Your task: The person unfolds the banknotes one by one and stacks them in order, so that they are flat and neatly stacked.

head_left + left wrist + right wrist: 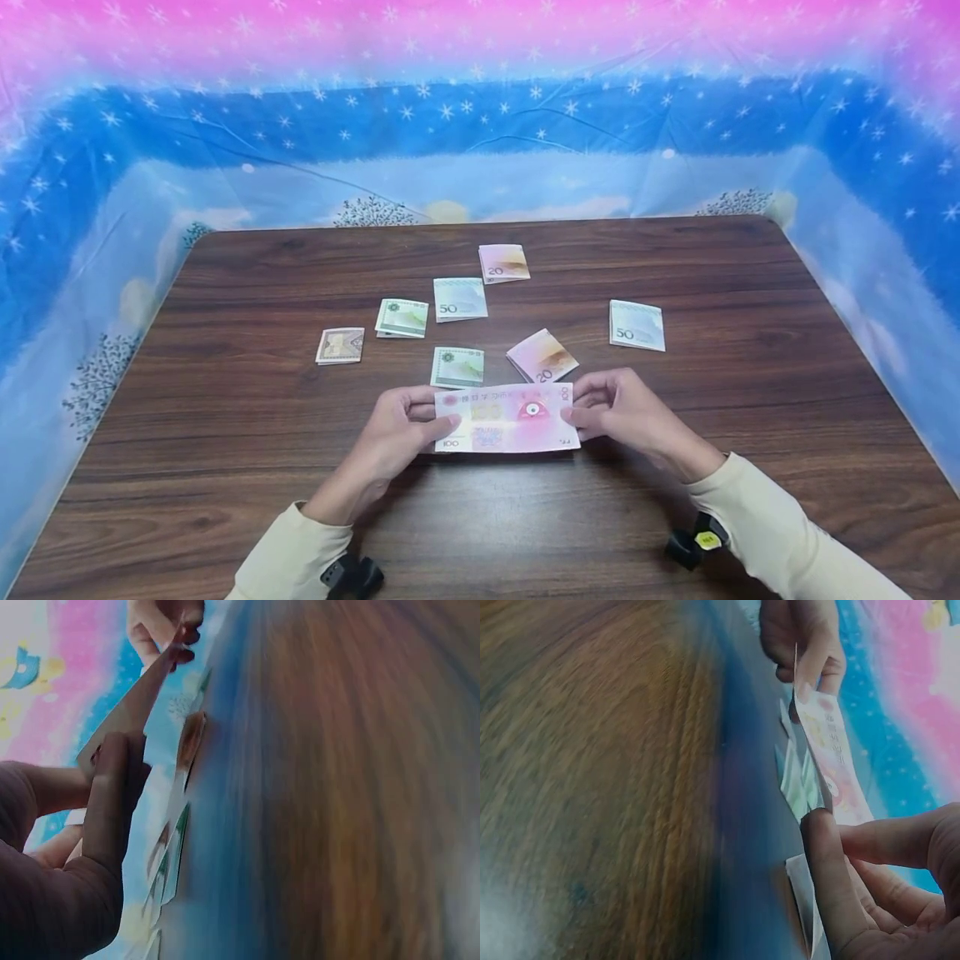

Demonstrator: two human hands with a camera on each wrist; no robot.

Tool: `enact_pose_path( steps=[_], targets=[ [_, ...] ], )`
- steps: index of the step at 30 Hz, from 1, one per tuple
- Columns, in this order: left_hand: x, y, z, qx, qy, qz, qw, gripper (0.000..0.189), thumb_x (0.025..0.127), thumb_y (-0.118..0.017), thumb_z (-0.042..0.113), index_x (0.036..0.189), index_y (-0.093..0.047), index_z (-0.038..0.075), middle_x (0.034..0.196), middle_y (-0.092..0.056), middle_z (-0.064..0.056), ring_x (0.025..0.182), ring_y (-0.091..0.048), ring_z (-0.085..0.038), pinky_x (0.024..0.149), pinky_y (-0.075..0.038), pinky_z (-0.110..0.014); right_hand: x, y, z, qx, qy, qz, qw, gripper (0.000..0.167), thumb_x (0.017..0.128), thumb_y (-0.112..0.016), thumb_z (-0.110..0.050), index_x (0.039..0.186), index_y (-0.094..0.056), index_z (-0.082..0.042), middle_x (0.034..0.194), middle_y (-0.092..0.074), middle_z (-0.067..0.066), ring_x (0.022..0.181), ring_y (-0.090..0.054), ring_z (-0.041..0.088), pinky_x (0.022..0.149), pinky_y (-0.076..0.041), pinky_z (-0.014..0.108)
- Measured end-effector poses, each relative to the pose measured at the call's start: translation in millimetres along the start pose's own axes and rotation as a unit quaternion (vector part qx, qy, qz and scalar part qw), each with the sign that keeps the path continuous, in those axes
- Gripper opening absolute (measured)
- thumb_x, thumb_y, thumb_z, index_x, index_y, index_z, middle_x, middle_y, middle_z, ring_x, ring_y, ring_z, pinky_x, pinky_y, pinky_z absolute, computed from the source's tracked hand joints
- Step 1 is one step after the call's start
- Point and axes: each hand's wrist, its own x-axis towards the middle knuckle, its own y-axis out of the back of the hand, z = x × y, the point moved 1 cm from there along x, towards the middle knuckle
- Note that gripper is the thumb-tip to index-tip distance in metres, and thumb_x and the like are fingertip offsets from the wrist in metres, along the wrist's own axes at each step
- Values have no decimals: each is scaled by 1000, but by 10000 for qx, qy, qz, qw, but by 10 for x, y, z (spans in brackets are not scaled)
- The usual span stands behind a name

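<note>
Folded brown note (341, 346) lies leftmost on the desk (225, 417). Left hand (397, 432) pinches the left end of a pink banknote (501, 421) raised above the desk; right hand (636, 417) pinches its right end. Folded 50 note (637, 325) lies beyond the right hand.

Smooth paper banknote (506, 418), wood-grain table (517, 525) with soft sheen, creased cloth backdrop (480, 121)

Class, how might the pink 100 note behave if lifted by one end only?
The pink 100 note would probably droop at its free end, as its edge looks paper-thin in the right wrist view. It is likely light: the left hand and right hand pinch only its ends to hold it up.
</note>
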Motion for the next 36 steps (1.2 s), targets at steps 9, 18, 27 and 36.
enact_pose_path(
  steps=[9,18,27,36],
  targets=[
    [-3,45,8,2177,-862,-369,9715,9,87,-77,4,87,-69,2,65,-64,2,55,-65,-11,52,-56,-25,34,15,83,-687,391,-284,9965,10,88,-71,4,90,-65,12,76,-69,11,63,-69,19,61,-63,37],
    [5,-3,39,3413,-1076,-238,9335,13,85,-81,12,82,-68,11,59,-67,9,50,-61,-6,50,-44,-24,67,-12,107,-1614,621,-205,9847,7,86,-73,2,86,-67,5,68,-67,6,54,-66,17,51,-60,33],
    [32,-45,39,4207,-1220,157,8988,19,80,-87,16,78,-71,8,58,-60,7,52,-54,-8,51,-47,-26,80,-47,99,-2529,583,189,9656,11,81,-77,-5,80,-66,-4,59,-63,-3,45,-57,11,45,-51,27],
    [43,-43,46,4629,-1403,417,8742,27,75,-91,22,73,-68,9,57,-54,5,53,-48,-12,49,-39,-27,86,-61,92,-2703,415,359,9612,27,77,-83,-6,95,-64,1,62,-64,-4,43,-57,10,47,-50,27]
  ],
)
